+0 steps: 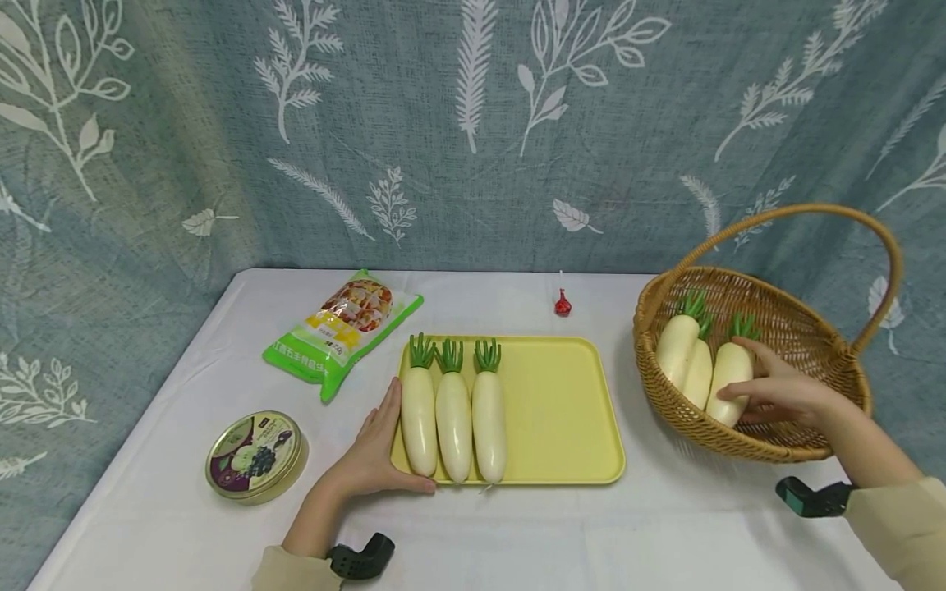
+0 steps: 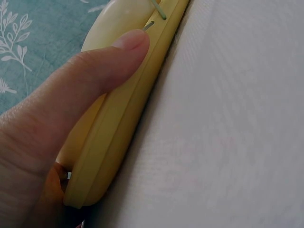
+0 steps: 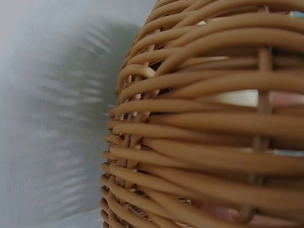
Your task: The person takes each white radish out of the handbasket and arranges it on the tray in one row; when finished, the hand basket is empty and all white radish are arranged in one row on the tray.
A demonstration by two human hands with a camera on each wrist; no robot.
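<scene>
We log: left hand (image 1: 373, 460), lower centre, fingers straight against the tray (image 1: 562, 410) edge, thumb on its rim. Right hand (image 1: 776, 394), far right, fingers curled round a radish (image 1: 727, 369) inside the basket (image 1: 769, 447). Three radishes (image 1: 453, 414) lie on the tray's left.

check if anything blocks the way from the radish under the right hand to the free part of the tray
Nothing visible does. The right hand grips a radish in the basket; the tray is bare beside its three radishes.
</scene>
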